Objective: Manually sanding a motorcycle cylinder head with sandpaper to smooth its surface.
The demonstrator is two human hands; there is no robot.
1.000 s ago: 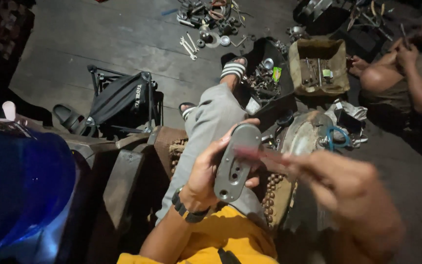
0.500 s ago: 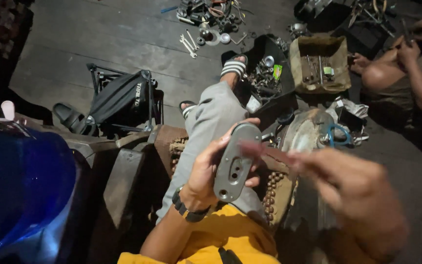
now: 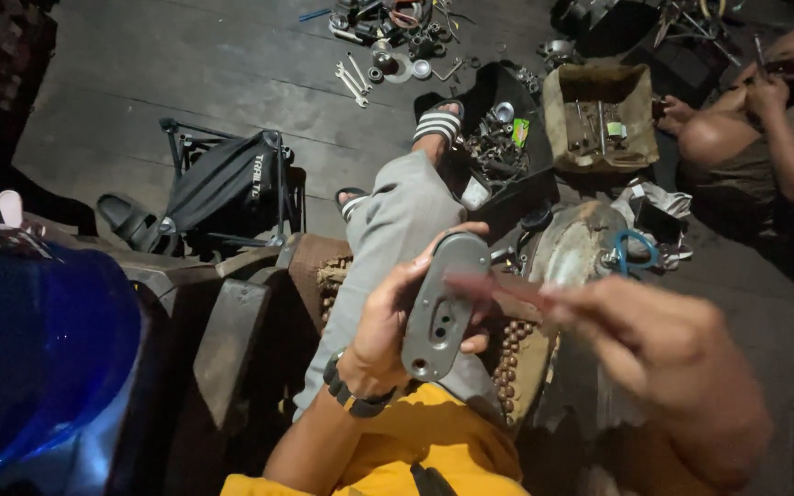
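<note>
Plate [image 3: 441,308], a grey oblong metal piece with rounded ends, a middle slot and a small hole near its near end, stands almost upright above the person's lap in the head view. It looks cast and stiff, fairly light for its size, with a smooth face that could slip; its edges and rounded ends seem the safest places to take hold. Left hand [image 3: 388,321] grips it along its left edge, fingers wrapped behind and thumb over the far end. Right hand [image 3: 663,358], close to the camera and blurred, has its fingers pinched together on a thin reddish stick [image 3: 498,292] whose tip rests on the plate's right edge.

Around them: a blue jug [image 3: 39,367] bulks at near left, a black folding stool [image 3: 222,188] lies left of the grey-trousered leg [image 3: 397,220], and wrenches [image 3: 353,81] lie scattered on the wooden floor [image 3: 186,73] far off. A box [image 3: 599,115] of tools stands far right, a round metal drum [image 3: 572,248] just beyond the right hand. Another person's arm [image 3: 783,138] works at far right, well apart.
</note>
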